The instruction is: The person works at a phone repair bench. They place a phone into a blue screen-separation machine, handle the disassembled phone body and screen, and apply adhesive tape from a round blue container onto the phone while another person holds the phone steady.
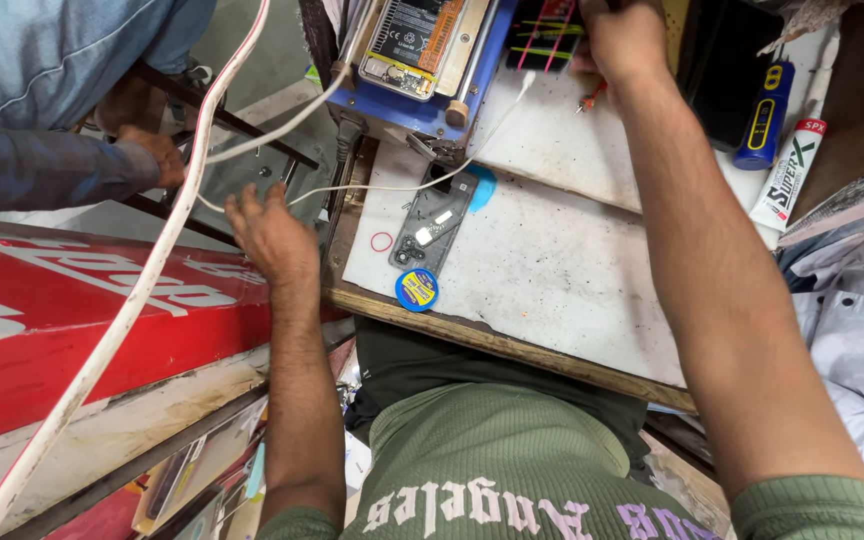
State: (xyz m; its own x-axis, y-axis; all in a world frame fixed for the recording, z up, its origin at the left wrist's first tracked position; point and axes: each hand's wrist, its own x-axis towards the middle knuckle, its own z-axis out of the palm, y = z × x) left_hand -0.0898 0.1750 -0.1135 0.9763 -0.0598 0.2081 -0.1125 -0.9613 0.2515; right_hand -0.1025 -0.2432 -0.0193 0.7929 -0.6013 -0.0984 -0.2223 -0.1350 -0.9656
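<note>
1. White cable (392, 187) is what your left hand (274, 237) reaches for: the hand hovers off the left edge of the worn white work board (562, 270), fingers spread, closed on nothing, with the cable running just past the fingertips.
2. Your right hand (624, 40) is stretched to the far side of the bench, resting at a black panel with coloured lines (544, 38). You cannot tell from this view whether those fingers pinch anything, since the back of the hand hides them.
3. An opened phone (414, 42), its board and battery bared, sits clamped in the blue heating stand (422, 105) at the far edge. So the opening up looks done, in my judgement.
4. A grey phone back cover (434, 230) lies flat on the board, apart from the phone, with a small blue and yellow round tin (417, 290) just beside its near end and a red rubber ring (382, 241) to its left. Putting the cover back on appears not yet done.
5. To your right stand a blue tube (764, 115) and a white glue tube (788, 175), both untouched.
6. Another person's hand (157, 155), in a blue sleeve, grips a metal frame at far left, well apart from yours.
</note>
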